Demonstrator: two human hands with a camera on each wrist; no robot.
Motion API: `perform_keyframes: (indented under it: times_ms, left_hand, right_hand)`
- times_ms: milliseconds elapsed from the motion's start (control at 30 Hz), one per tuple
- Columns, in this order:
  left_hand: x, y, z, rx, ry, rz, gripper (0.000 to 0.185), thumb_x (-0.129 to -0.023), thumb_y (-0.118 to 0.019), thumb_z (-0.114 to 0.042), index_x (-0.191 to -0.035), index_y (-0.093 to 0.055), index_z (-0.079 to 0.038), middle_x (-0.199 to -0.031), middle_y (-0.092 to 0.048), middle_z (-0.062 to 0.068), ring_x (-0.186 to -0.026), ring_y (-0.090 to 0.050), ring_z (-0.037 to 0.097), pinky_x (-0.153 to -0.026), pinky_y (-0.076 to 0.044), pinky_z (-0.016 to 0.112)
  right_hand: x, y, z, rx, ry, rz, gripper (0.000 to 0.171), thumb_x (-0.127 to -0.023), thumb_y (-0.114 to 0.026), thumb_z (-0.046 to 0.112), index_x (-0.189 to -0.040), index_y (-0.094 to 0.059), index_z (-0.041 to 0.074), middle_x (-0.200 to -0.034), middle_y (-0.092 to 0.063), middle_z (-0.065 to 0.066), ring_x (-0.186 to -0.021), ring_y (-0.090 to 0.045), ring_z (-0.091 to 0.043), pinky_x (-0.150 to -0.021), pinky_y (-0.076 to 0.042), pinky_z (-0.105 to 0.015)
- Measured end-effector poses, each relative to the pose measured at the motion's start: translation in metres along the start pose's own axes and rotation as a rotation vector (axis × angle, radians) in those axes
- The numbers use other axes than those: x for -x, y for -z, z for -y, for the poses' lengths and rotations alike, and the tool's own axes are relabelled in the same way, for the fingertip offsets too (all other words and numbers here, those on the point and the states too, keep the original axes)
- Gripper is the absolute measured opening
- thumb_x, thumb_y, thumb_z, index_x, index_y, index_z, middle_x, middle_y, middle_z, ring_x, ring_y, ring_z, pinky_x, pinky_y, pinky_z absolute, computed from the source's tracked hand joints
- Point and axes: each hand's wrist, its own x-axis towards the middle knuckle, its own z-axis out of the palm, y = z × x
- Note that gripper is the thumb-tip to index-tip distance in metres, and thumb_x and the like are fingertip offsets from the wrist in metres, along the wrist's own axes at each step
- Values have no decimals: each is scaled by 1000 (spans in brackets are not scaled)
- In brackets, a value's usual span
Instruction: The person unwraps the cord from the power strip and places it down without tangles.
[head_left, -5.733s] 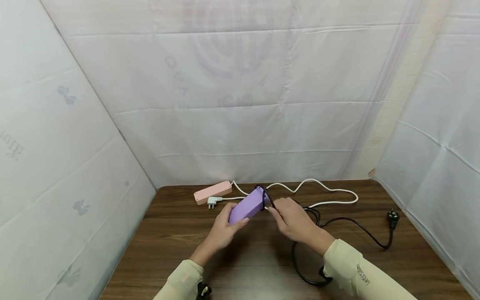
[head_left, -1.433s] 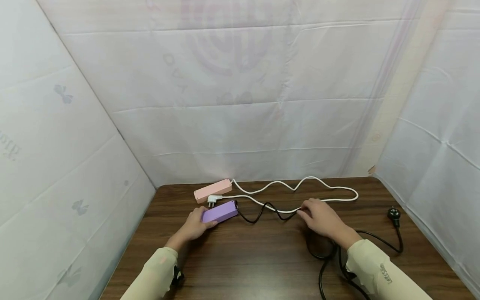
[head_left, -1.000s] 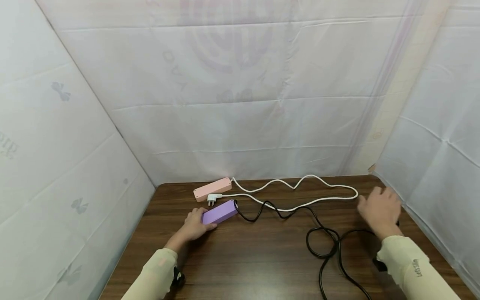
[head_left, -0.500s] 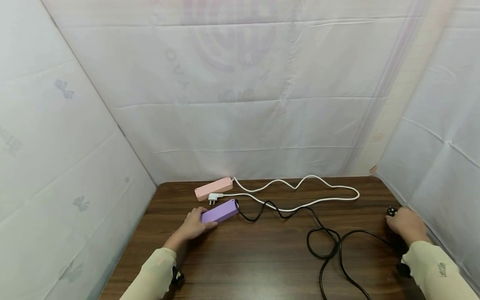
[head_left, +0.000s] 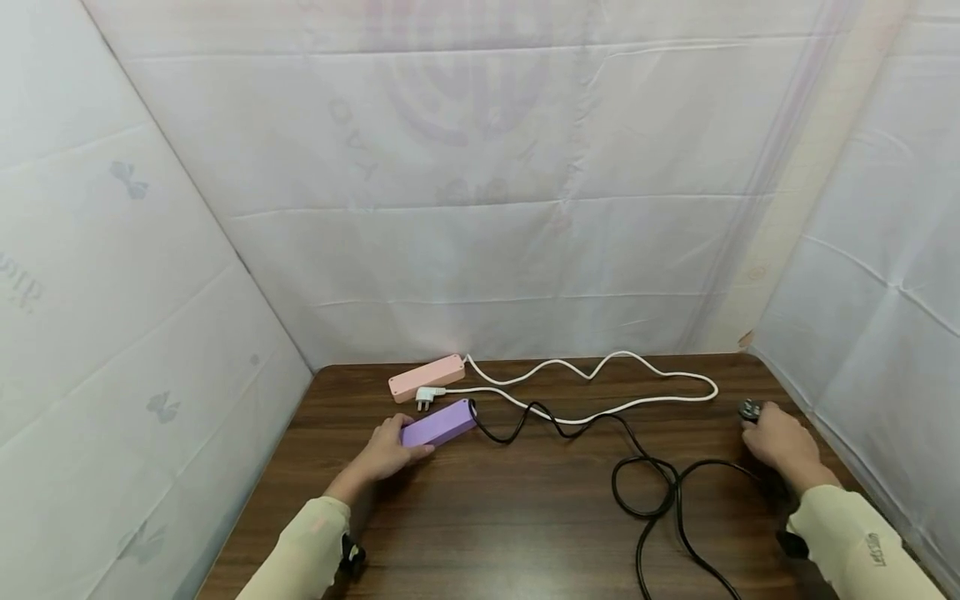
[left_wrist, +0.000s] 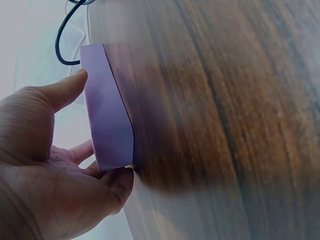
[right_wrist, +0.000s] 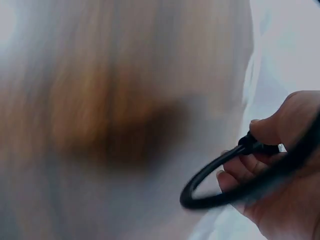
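Note:
A purple power strip (head_left: pixel 440 424) lies on the wooden table, left of the middle. My left hand (head_left: pixel 386 450) grips its left end; in the left wrist view the thumb lies along one side of the strip (left_wrist: pixel 107 110) and the fingers curl around its end. At the right of the table my right hand (head_left: pixel 783 443) holds a black plug (head_left: pixel 749 410), its prong face turned up and outward. In the right wrist view thumb and fingers pinch the plug's body, and the black cord (right_wrist: pixel 212 200) loops away from it.
Behind the purple strip lies a pink power strip (head_left: pixel 427 377) with its white plug (head_left: pixel 429 395) beside it. The white cord (head_left: pixel 675 398) runs right in a long loop. The black cord (head_left: pixel 626 504) crosses it and coils toward the front edge. White cloth walls (head_left: pixel 465 250) enclose the table.
The purple strip has been lowered and its black cord unwound and spread rightward. My right hand let go of the cord, took the black plug at far right and shifted it slightly left.

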Motion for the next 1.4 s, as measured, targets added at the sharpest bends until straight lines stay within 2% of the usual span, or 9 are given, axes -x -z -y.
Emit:
perform_keyframes:
  times_ms: [100,267,400,567,667,800,900,1167,1400]
  left_hand:
    - [-2,-3,6,-8,-14,-13,76,-86,-87,-46,-136,-59,4,-129,-66,25,-116,-57,40,-94,-50,52]
    - [-12,-11,26,-26,-79,-63,81,-84,-85,-58,-132,-60,2,-122,-67,24,-106,-58,36,-84,-48,43]
    - [-14,-8,25,-5,-73,-43,83,-85,-85,-55,-134,-58,6,-124,-66,28,-109,-58,42,-89,-49,50]
    - [-12,-8,21,-19,-61,-64,84,-84,-85,-57,-136,-58,4,-123,-68,25,-107,-60,40,-85,-47,49]
    - [-11,-10,23,-44,-76,-90,85,-86,-83,-61,-134,-58,4,-122,-68,26,-105,-60,40,-85,-45,51]
    - [-4,-5,6,-27,-32,-89,81,-86,-85,-52,-135,-58,7,-127,-66,30,-111,-59,45,-93,-42,60]
    - [0,-1,-8,-16,19,-86,78,-84,-87,-43,-138,-58,6,-132,-65,29,-117,-59,44,-95,-40,59]
    - [-4,-4,-12,-53,45,-101,76,-86,-87,-41,-140,-57,3,-134,-64,27,-117,-59,42,-90,-37,50]
    - [-4,-6,-12,-42,47,-87,79,-85,-87,-41,-142,-56,4,-136,-63,28,-117,-58,42,-90,-35,51]
  right_hand:
    - [4,1,36,-4,123,-87,51,-104,-55,16,-135,-44,-22,-124,-60,-44,-109,-63,-62,-81,-54,-66]
    - [14,4,108,8,391,-253,33,-102,-63,9,-127,-57,-11,-119,-65,-33,-104,-70,-51,-83,-57,-64]
    - [24,-3,160,11,593,-362,30,-99,-69,6,-126,-62,-4,-115,-68,-22,-100,-72,-39,-82,-59,-58]
    - [33,-24,215,13,761,-378,27,-96,-74,8,-121,-66,4,-109,-69,-10,-95,-72,-27,-78,-61,-49]
    - [37,-37,242,20,814,-311,25,-98,-74,12,-122,-67,7,-107,-67,-5,-93,-71,-21,-78,-61,-45]
    - [38,-53,271,51,871,-228,25,-101,-74,15,-125,-67,10,-107,-65,-3,-88,-67,-15,-76,-59,-38]
    - [35,-64,287,67,907,-202,25,-100,-75,16,-123,-68,10,-103,-63,-2,-83,-61,-13,-73,-56,-34]
    - [18,-84,308,84,909,-137,25,-98,-77,14,-122,-72,12,-98,-59,-2,-80,-53,-14,-72,-49,-33]
    - [4,-87,318,105,900,-64,32,-94,-77,4,-124,-75,16,-101,-62,-4,-88,-56,-16,-78,-51,-36]
